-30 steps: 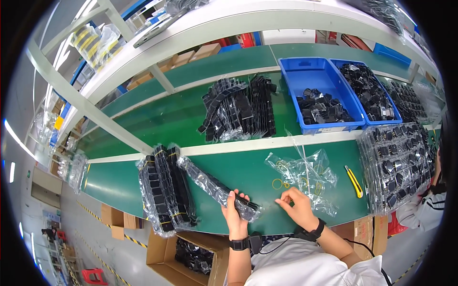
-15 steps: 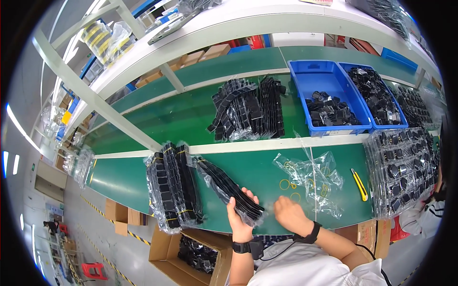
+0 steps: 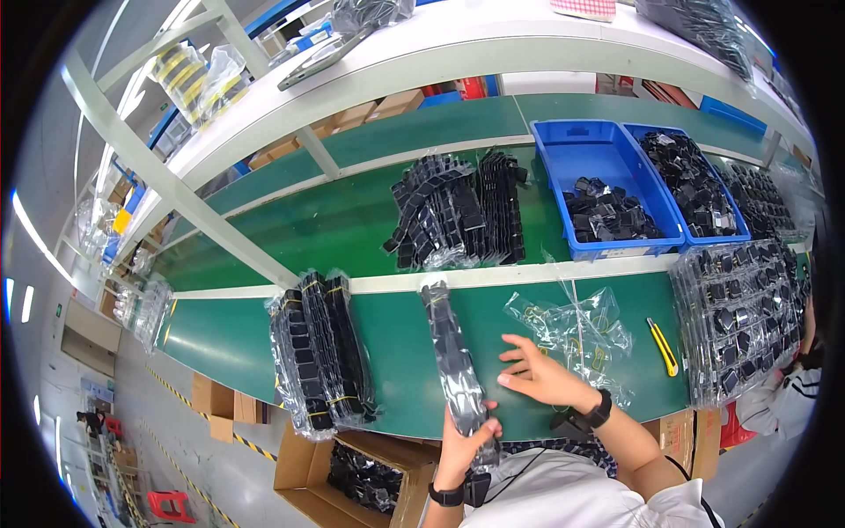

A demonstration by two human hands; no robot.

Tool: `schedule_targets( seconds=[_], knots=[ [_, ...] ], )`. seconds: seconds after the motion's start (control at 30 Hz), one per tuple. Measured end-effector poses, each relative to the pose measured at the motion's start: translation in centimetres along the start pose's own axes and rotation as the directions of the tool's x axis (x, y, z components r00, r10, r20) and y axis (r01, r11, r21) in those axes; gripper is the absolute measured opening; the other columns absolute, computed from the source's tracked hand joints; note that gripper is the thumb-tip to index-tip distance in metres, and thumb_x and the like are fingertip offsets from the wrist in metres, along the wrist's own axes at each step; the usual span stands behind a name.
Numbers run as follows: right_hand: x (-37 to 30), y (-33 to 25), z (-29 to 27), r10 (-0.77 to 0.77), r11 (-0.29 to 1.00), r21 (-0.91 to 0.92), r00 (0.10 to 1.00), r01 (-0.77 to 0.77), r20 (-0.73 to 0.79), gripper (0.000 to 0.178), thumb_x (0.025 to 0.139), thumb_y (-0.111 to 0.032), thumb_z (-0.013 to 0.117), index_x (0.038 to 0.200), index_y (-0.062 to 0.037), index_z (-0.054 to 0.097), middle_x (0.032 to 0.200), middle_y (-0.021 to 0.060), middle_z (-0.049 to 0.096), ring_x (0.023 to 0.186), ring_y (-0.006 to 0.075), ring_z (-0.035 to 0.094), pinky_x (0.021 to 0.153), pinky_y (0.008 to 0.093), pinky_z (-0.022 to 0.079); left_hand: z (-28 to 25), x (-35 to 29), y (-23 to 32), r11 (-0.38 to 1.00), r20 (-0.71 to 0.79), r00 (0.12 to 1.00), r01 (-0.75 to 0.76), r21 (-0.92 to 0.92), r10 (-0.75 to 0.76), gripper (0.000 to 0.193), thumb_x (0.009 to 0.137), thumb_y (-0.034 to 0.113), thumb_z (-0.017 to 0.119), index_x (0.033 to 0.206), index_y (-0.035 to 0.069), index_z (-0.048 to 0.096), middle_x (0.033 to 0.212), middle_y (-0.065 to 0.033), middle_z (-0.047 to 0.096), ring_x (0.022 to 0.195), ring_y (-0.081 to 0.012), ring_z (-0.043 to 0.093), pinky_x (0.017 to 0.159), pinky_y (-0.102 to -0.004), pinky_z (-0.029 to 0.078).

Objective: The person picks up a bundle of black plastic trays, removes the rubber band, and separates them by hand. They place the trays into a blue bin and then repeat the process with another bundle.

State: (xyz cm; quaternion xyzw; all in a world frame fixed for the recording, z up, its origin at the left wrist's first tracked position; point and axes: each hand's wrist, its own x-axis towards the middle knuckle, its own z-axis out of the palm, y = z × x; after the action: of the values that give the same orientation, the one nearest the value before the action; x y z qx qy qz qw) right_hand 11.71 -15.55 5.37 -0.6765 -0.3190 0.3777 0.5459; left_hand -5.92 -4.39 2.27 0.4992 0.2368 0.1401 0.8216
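My left hand (image 3: 459, 444) is closed around the near end of a long bundle of black pieces in clear plastic strips (image 3: 452, 348). The bundle slants away from me, its far end by the pale rail of the bench. To its right my right hand (image 3: 544, 378) is in the air, fingers apart and holding nothing. Beyond that hand, clear plastic bags (image 3: 607, 310) and thin yellow rubber bands (image 3: 600, 357) lie on the green bench. Several similar strip bundles (image 3: 321, 356), banded in yellow, lie side by side at the left.
Farther back, more black strips (image 3: 440, 211) are piled beside two blue bins (image 3: 563, 189) of loose black pieces. At the right are a yellow utility knife (image 3: 663, 348) and stacked clear trays (image 3: 735, 317). An open carton (image 3: 304, 471) stands below the bench edge.
The bundle has swung from a diagonal to a steeper line, its face turned over in my left hand. My right hand has left its near end and opened.
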Motion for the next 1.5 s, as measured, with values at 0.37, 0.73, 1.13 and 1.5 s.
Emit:
schedule_targets(
  seconds=[0.37, 0.73, 1.13, 1.5],
  knots=[
    [-2.0, -5.0, -8.1, -0.321, 0.89, 0.306, 0.941, 0.339, -0.11, 0.07, 0.065, 0.001, 0.084, 0.124, -0.0054, 0.046, 0.124, 0.0153, 0.056, 0.116, 0.0277, 0.058, 0.098, 0.041, 0.048, -2.1, 0.8, 8.3, 0.197, 0.366, 0.899, -0.415, 0.888, 0.24, 0.07, 0.056, 0.013, 0.082, 0.121, 0.007, 0.056, 0.112, -0.0146, 0.061, 0.109, -0.0337, 0.055, 0.097, -0.0413, 0.043],
    [-3.6, 1.0, 1.1, -0.41, 0.845, 0.067, 0.723, 0.531, -0.556, 0.061, 0.069, 0.004, 0.081, 0.115, -0.0037, 0.041, 0.117, 0.015, 0.055, 0.115, 0.0244, 0.055, 0.101, 0.037, 0.043, -4.0, 11.0, 7.6, -0.055, 0.127, 0.783, -0.118, 0.992, 0.609, 0.061, 0.061, -0.009, 0.062, 0.117, 0.014, 0.057, 0.13, -0.0051, 0.052, 0.13, -0.0272, 0.043, 0.112, -0.0499, 0.025],
    [-1.8, 2.4, 4.9, -0.265, 0.869, 0.132, 0.674, 0.477, -0.689, 0.061, 0.073, 0.001, 0.079, 0.117, -0.0029, 0.037, 0.12, 0.0142, 0.049, 0.11, 0.0208, 0.054, 0.096, 0.0337, 0.046, -1.1, 3.7, 0.9, 0.998, -0.068, 0.996, 0.059, 0.033, -0.057, 0.048, 0.102, 0.041, 0.042, 0.118, -0.003, 0.048, 0.107, -0.0159, 0.061, 0.085, -0.0232, 0.064, 0.082, -0.0358, 0.054],
    [-5.3, 1.0, 4.8, -0.403, 0.902, -0.02, 0.823, 0.432, -0.401, 0.068, 0.07, -0.012, 0.082, 0.124, -0.0042, 0.041, 0.115, 0.0138, 0.055, 0.105, 0.0231, 0.057, 0.093, 0.0362, 0.045, 3.0, 6.2, 1.3, 0.562, 0.146, 0.972, 0.226, -0.796, -0.185, 0.078, 0.09, 0.07, 0.038, 0.114, -0.002, 0.054, 0.106, -0.0142, 0.06, 0.111, -0.0318, 0.056, 0.103, -0.0464, 0.042]
  ],
)
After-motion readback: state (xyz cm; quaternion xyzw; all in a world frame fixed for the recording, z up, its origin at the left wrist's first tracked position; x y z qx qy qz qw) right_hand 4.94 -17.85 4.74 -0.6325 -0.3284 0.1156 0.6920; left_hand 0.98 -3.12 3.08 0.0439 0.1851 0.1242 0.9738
